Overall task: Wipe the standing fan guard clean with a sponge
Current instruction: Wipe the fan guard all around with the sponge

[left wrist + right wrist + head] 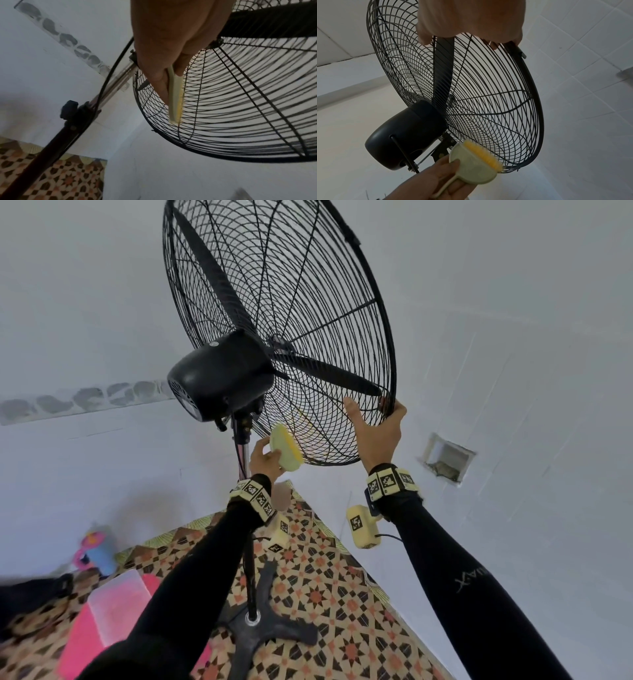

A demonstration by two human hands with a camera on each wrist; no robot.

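A black standing fan with a round wire guard (308, 313) fills the head view, its motor housing (219, 378) at the back. My left hand (265, 458) holds a pale green sponge with a yellow face (286, 451), and the yellow side presses against the guard's lower rear wires. In the left wrist view the sponge (175, 97) lies flat between thumb and fingers against the guard (240, 108). My right hand (376, 428) grips the guard's lower right rim, fingers curled over it. The right wrist view shows the sponge (476, 165), the left hand (433, 180) and the guard (488, 101).
The fan pole (248, 559) runs down to a black cross base (260, 631) on a patterned floor mat (335, 587). A pink and clear box (113, 611) lies at lower left, a blue bottle (99, 549) stands by the white wall. A wall recess (445, 457) sits at right.
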